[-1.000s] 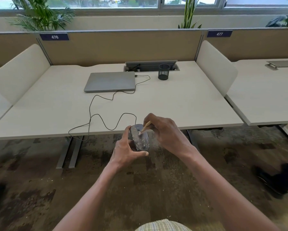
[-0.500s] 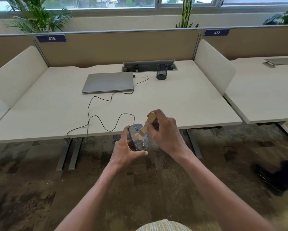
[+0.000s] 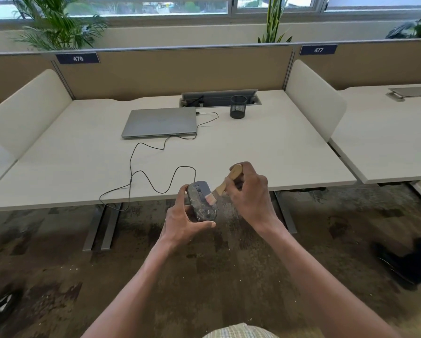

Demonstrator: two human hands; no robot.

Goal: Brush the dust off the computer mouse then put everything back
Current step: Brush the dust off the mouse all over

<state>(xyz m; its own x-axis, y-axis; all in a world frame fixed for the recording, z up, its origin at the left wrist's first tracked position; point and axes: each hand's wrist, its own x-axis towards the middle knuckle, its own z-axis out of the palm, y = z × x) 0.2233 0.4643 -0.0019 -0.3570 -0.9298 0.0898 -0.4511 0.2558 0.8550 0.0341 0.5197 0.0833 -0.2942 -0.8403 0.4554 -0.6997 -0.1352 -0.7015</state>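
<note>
At the bottom edge shows a strip of checked cloth (image 3: 238, 331), and both bare forearms reach forward over the mottled brown carpet (image 3: 58, 264). The left hand (image 3: 182, 220) curls around the computer mouse (image 3: 201, 201), thumb under its near end and fingers along its left side, holding it in the air just in front of the table (image 3: 265, 147) edge. The mouse is grey and speckled with pale dust. The right hand (image 3: 251, 193) grips the wooden handle of a small brush (image 3: 225, 185), fingers closed round it; the bristles touch the mouse's right side. A thin black cable (image 3: 136, 172) runs from the mouse in loops across the table, dipping over the front edge, toward a closed grey laptop (image 3: 159, 121). To the laptop's right stands a black mesh pen cup (image 3: 238, 107), just in front of an open cable hatch (image 3: 220, 96). Beyond is a tan partition bearing labels 476 and 477, then plants at a window
</note>
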